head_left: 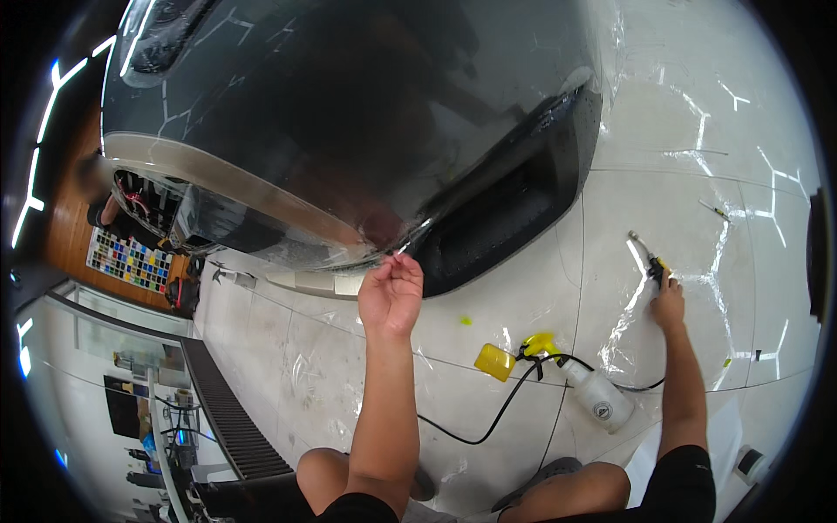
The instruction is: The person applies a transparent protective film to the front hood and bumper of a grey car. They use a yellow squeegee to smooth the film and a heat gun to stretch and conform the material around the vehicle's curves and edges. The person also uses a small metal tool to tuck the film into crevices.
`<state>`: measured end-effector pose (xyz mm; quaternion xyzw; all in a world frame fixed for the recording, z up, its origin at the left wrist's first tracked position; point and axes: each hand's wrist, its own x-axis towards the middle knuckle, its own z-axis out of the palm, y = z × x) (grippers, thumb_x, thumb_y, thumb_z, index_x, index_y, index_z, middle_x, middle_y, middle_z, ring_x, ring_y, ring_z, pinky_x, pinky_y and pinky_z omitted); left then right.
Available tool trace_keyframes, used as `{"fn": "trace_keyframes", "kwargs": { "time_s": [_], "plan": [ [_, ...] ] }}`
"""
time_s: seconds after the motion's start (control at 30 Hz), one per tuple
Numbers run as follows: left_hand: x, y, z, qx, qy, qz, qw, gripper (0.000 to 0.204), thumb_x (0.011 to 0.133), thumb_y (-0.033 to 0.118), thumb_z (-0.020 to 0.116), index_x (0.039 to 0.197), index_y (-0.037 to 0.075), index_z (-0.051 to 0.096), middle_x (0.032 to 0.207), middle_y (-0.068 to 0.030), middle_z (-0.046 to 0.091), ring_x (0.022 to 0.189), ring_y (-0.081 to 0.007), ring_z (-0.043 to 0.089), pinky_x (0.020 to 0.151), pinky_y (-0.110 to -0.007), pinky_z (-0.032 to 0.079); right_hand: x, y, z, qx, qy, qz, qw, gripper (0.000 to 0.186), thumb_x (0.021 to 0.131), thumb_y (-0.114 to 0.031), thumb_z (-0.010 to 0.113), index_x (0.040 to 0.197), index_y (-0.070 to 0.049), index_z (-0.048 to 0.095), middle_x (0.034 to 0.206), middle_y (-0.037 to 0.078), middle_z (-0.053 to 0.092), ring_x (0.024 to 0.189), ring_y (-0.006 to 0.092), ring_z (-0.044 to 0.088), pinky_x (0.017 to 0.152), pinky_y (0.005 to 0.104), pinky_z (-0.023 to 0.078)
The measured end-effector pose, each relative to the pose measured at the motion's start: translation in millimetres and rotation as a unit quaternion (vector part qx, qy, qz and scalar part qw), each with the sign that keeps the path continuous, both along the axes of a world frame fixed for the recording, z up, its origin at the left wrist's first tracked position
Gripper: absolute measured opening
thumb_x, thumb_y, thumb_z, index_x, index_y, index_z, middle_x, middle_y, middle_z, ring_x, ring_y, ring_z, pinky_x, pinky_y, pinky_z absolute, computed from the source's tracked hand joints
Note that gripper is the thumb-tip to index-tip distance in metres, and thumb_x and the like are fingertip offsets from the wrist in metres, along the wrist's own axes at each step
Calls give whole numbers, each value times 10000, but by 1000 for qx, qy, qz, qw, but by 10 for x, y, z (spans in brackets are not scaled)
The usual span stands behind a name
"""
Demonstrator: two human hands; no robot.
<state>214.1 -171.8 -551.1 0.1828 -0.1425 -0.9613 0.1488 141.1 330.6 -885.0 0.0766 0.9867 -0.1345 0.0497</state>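
My left hand (pixel 391 292) is raised to the lower edge of a glossy black car body (pixel 349 113), fingers pinched on the corner of a clear film (pixel 403 251) that lies on the panel. My right hand (pixel 668 301) reaches down to the white tiled floor on the right and grips a small black and yellow tool (pixel 652 261) with a thin metal tip. A black recessed vent (pixel 501 218) sits in the car's bumper just right of my left hand.
A white spray bottle (pixel 593 392) with a yellow trigger lies on the floor beside a yellow block (pixel 494 361) and a black hose (pixel 488 418). Clear film (pixel 628 322) lies on the tiles. A floor drain grate (pixel 227 410) runs at left. My knees (pixel 558 488) are low.
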Motion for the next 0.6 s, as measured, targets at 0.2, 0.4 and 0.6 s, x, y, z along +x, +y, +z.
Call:
{"fn": "trace_keyframes", "kwargs": {
  "time_s": [0.2, 0.4, 0.6],
  "plan": [
    [-2, 180, 121, 10, -47, 14, 999, 82, 869, 4, 577, 946, 0, 548, 936, -109, 588, 928, -272, 612, 986, -477, 468, -150, -414, 226, -55, -30, -42, 997, 680, 835, -86, 544, 1480, -173, 350, 1163, 214, 606, 1014, 426, 621, 854, 510, 515],
    [111, 150, 5, 91, 97, -47, 990, 83, 870, 18, 591, 947, 51, 585, 949, -66, 642, 984, -211, 625, 899, -415, 442, 698, -1109, 1577, -167, 10, 140, 976, 588, 795, -240, 753, 1319, -128, 511, 1147, 217, 604, 1003, 422, 626, 834, 482, 515],
    [61, 163, 76, 39, 30, -48, 998, 55, 893, 22, 585, 938, 53, 586, 882, -59, 598, 993, -208, 597, 915, -397, 434, 876, -1954, 2525, -161, -63, 254, 952, 587, 823, -126, 673, 1364, -65, 456, 1272, 206, 547, 1045, 410, 612, 886, 475, 509]
  ]
}}
